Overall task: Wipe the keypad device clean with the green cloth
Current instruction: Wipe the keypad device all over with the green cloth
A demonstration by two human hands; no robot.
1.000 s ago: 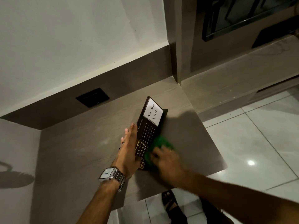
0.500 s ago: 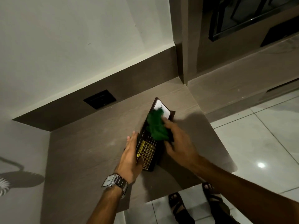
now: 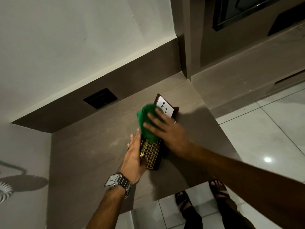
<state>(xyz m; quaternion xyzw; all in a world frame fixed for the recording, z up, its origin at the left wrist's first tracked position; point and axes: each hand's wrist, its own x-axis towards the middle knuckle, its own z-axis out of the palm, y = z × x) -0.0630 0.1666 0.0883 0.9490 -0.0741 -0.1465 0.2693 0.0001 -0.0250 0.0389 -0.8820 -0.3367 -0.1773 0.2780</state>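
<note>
Keypad device (image 3: 151, 152): dark, elongated body, lying on the brown wood-grain desk (image 3: 85, 156) at centre of frame, long axis running from lower centre toward upper right. Gold-trimmed key rows show at its near end; the middle stretch is covered by cloth and hand.

Paper label (image 3: 165, 107): white, hand-lettered, fixed to the raised far end of the device, just right of the cloth; partly hidden, letters only partly legible.

Green cloth (image 3: 145, 123): bunched, resting on the device's middle and far portion, spilling a little past its left edge.

Right hand (image 3: 166, 131): enters from lower right, palm down, fingers spread and flat on the cloth, pressing it to the device rather than clutching it. Slightly blurred.

Left hand (image 3: 133, 157): enters from lower centre, laid flat along the device's left edge, fingers extended and touching its side; steadies, not closed around it.

Wristwatch (image 3: 118, 180): metal bracelet, pale square face, on the left wrist.

Wall socket plate (image 3: 100, 98): black, set in the brown back panel, upper left of the device.

Sandalled feet (image 3: 198, 195): lower right of frame, on the pale tiled floor (image 3: 264, 129) below the desk's edge.
</note>
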